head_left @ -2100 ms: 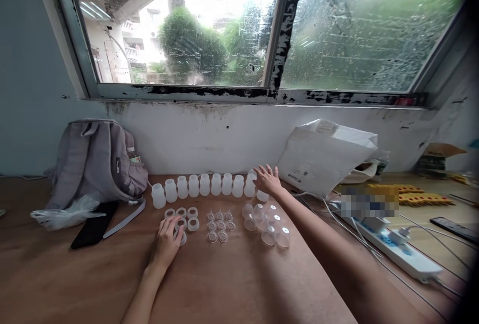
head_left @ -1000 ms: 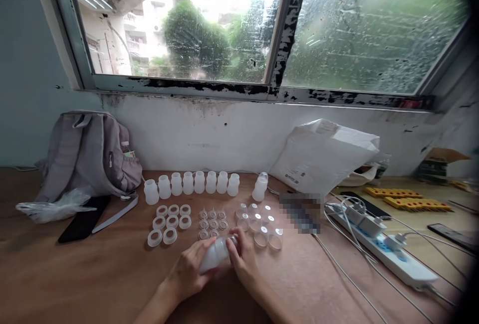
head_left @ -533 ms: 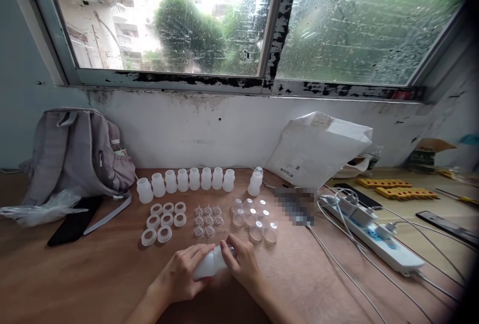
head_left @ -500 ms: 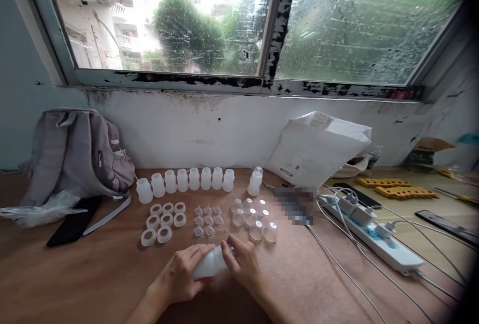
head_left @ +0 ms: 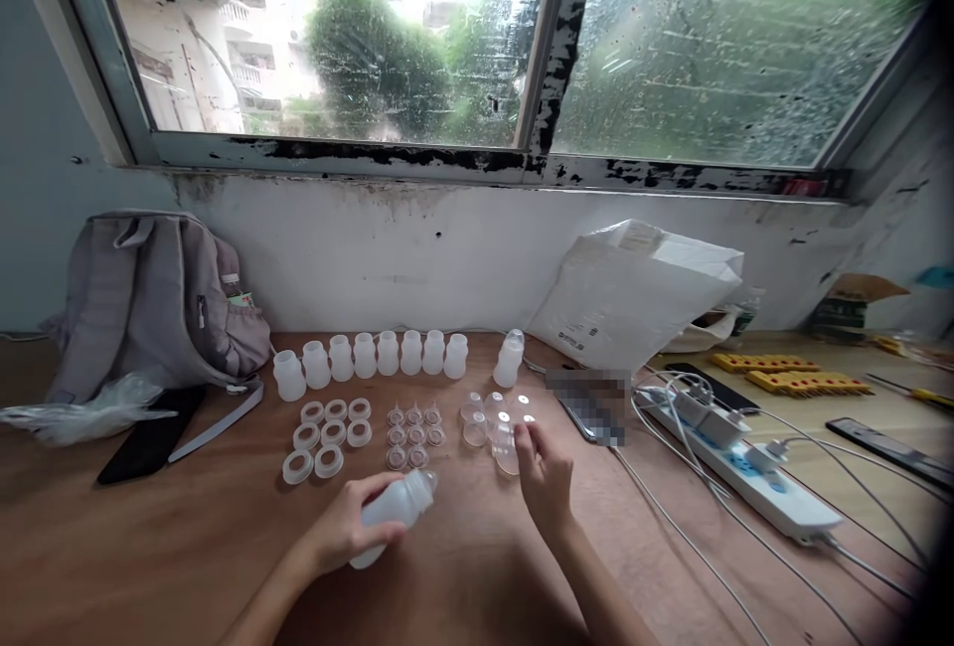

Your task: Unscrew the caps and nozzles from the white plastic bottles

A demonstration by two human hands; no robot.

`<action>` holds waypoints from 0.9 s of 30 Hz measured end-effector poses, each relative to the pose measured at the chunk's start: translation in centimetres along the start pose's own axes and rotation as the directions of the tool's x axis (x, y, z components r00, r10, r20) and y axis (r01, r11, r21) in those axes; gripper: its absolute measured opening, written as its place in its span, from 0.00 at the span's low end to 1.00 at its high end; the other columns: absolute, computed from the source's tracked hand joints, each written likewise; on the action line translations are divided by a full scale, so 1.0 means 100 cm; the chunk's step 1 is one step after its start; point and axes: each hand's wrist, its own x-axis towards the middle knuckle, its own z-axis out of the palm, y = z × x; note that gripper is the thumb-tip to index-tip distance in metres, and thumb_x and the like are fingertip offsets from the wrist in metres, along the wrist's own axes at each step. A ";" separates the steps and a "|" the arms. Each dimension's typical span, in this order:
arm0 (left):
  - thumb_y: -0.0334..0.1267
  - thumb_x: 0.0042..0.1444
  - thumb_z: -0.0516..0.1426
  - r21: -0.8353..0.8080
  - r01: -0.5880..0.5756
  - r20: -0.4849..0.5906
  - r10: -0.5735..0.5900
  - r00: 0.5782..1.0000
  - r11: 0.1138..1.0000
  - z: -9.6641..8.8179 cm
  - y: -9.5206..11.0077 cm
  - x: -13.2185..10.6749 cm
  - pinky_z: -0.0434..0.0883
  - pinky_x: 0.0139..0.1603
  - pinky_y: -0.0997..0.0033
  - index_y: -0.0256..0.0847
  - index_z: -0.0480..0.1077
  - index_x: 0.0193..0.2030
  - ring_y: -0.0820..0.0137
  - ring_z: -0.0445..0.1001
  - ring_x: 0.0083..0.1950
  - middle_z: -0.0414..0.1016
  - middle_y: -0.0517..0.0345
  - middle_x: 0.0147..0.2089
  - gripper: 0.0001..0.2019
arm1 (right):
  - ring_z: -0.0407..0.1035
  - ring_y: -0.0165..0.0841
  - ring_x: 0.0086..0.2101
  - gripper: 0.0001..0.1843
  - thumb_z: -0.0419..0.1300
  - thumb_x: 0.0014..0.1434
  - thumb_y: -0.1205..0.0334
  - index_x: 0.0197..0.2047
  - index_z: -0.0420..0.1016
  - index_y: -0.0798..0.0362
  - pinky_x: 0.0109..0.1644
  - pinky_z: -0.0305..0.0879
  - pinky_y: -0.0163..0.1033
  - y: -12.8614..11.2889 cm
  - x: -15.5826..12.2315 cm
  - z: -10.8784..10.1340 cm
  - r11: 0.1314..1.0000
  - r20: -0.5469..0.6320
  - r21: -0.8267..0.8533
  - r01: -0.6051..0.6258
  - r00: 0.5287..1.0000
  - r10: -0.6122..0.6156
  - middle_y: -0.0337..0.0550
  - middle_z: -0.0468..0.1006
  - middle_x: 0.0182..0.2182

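Note:
My left hand (head_left: 350, 524) is closed round a milky-white baby bottle (head_left: 392, 515), which lies tilted with its nipple end up and to the right. My right hand (head_left: 548, 477) has its fingers pinched together over the front right of the clear caps (head_left: 502, 427), and it mostly hides the cap at its fingertips. Nearer the middle lie several clear nipples (head_left: 415, 435) in rows. To their left are several white collar rings (head_left: 329, 435). Behind stands a row of open white bottles (head_left: 377, 356), with one capped bottle (head_left: 509, 360) upright on their right.
At the left sit a grey backpack (head_left: 149, 308), a crumpled plastic bag (head_left: 93, 412) and a black flat object (head_left: 149, 437). On the right are a white mailing bag (head_left: 633, 298), a phone (head_left: 577, 407), a white power strip (head_left: 801, 512) with trailing cables and yellow trays (head_left: 809, 384).
My right hand has left the bottle and moved right and up to the caps. My left hand has shifted left and slightly down with the bottle, whose nipple end now shows.

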 end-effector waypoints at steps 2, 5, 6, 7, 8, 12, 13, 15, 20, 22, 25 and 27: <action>0.43 0.44 0.57 -0.055 -0.008 -0.092 0.003 0.996 0.998 -0.002 -0.008 0.004 0.65 0.41 0.70 0.37 0.63 0.49 0.64 0.68 0.41 0.71 0.54 0.43 0.25 | 0.60 0.29 0.22 0.13 0.52 0.53 0.52 0.32 0.66 0.54 0.27 0.56 0.34 0.009 0.009 -0.002 0.997 -0.047 -0.071 0.010 0.999 -0.013 0.36 0.64 0.19; 0.44 0.46 0.55 -0.135 -0.022 -0.158 0.000 0.987 0.991 -0.002 -0.010 0.007 0.65 0.43 0.69 0.36 0.62 0.50 0.63 0.67 0.43 0.70 0.52 0.44 0.24 | 0.64 0.35 0.33 0.16 0.54 0.51 0.52 0.39 0.65 0.54 0.37 0.60 0.39 0.017 0.013 0.002 0.985 -0.031 -0.118 0.125 0.991 -0.130 0.44 0.70 0.30; 0.44 0.46 0.55 -0.153 -0.024 -0.167 -0.002 0.986 0.988 -0.001 -0.008 0.008 0.65 0.43 0.68 0.36 0.62 0.50 0.63 0.67 0.44 0.70 0.52 0.44 0.24 | 0.64 0.37 0.35 0.16 0.54 0.51 0.53 0.39 0.65 0.54 0.40 0.60 0.41 0.018 0.012 0.005 0.977 -0.003 -0.134 0.168 0.985 -0.170 0.46 0.71 0.32; 0.44 0.45 0.56 -0.163 -0.025 -0.172 -0.003 0.985 0.986 0.000 -0.007 0.008 0.65 0.43 0.68 0.36 0.62 0.50 0.63 0.67 0.44 0.70 0.52 0.44 0.24 | 0.64 0.38 0.37 0.15 0.54 0.51 0.53 0.39 0.65 0.53 0.42 0.59 0.42 0.018 0.010 0.008 0.966 0.034 -0.153 0.206 0.978 -0.203 0.47 0.71 0.34; 0.44 0.45 0.56 -0.168 -0.026 -0.177 -0.004 0.984 0.986 0.001 -0.006 0.008 0.65 0.43 0.68 0.36 0.62 0.49 0.63 0.67 0.44 0.70 0.52 0.44 0.24 | 0.64 0.39 0.38 0.14 0.54 0.51 0.53 0.39 0.65 0.52 0.43 0.58 0.43 0.018 0.008 0.011 0.955 0.075 -0.177 0.237 0.971 -0.228 0.46 0.72 0.34; 0.44 0.45 0.56 -0.153 -0.034 -0.204 0.002 0.979 0.988 0.006 -0.010 0.008 0.65 0.42 0.68 0.36 0.62 0.49 0.64 0.68 0.42 0.70 0.52 0.43 0.24 | 0.63 0.39 0.38 0.09 0.55 0.50 0.57 0.37 0.67 0.48 0.43 0.55 0.43 0.015 0.000 0.017 0.904 0.236 -0.280 0.322 0.936 -0.260 0.43 0.72 0.33; 0.44 0.44 0.56 -0.148 -0.034 -0.213 0.001 0.977 0.988 0.007 -0.013 0.008 0.65 0.42 0.68 0.36 0.62 0.49 0.64 0.68 0.42 0.70 0.52 0.43 0.24 | 0.63 0.39 0.38 0.09 0.55 0.50 0.58 0.37 0.68 0.47 0.43 0.55 0.43 0.014 -0.002 0.017 0.892 0.267 -0.300 0.337 0.928 -0.261 0.42 0.72 0.33; 0.44 0.44 0.56 -0.143 -0.031 -0.225 -0.002 0.974 0.989 0.009 -0.018 0.009 0.66 0.42 0.68 0.36 0.63 0.49 0.64 0.68 0.42 0.70 0.52 0.42 0.24 | 0.63 0.39 0.38 0.09 0.54 0.50 0.61 0.37 0.68 0.45 0.44 0.53 0.43 0.013 -0.003 0.018 0.873 0.313 -0.330 0.358 0.914 -0.256 0.41 0.72 0.33; 0.44 0.44 0.57 -0.162 -0.019 -0.224 -0.018 0.975 0.987 0.009 -0.021 0.009 0.66 0.41 0.69 0.36 0.62 0.49 0.64 0.68 0.42 0.70 0.52 0.43 0.25 | 0.62 0.38 0.37 0.10 0.54 0.48 0.64 0.37 0.68 0.45 0.47 0.50 0.45 0.013 -0.005 0.018 0.853 0.338 -0.388 0.350 0.915 -0.221 0.39 0.72 0.33; 0.43 0.44 0.57 -0.172 -0.023 -0.220 -0.016 0.975 0.985 0.009 -0.019 0.009 0.66 0.41 0.69 0.36 0.62 0.49 0.64 0.68 0.42 0.70 0.52 0.43 0.25 | 0.62 0.38 0.38 0.12 0.53 0.48 0.64 0.39 0.67 0.46 0.48 0.48 0.47 0.013 -0.005 0.018 0.850 0.331 -0.402 0.340 0.920 -0.211 0.40 0.73 0.34; 0.44 0.45 0.57 -0.178 -0.031 -0.220 -0.008 0.976 0.984 0.009 -0.018 0.009 0.66 0.41 0.68 0.36 0.61 0.50 0.63 0.68 0.43 0.70 0.52 0.43 0.25 | 0.63 0.39 0.38 0.15 0.53 0.48 0.63 0.42 0.65 0.47 0.48 0.48 0.49 0.014 -0.007 0.018 0.841 0.313 -0.427 0.332 0.927 -0.207 0.42 0.73 0.35; 0.44 0.45 0.57 -0.171 -0.036 -0.221 -0.003 0.975 0.985 0.009 -0.017 0.009 0.66 0.41 0.68 0.36 0.61 0.50 0.63 0.68 0.43 0.70 0.52 0.42 0.25 | 0.63 0.40 0.39 0.15 0.53 0.48 0.63 0.42 0.65 0.46 0.48 0.47 0.50 0.014 -0.007 0.019 0.835 0.307 -0.441 0.330 0.929 -0.206 0.42 0.73 0.35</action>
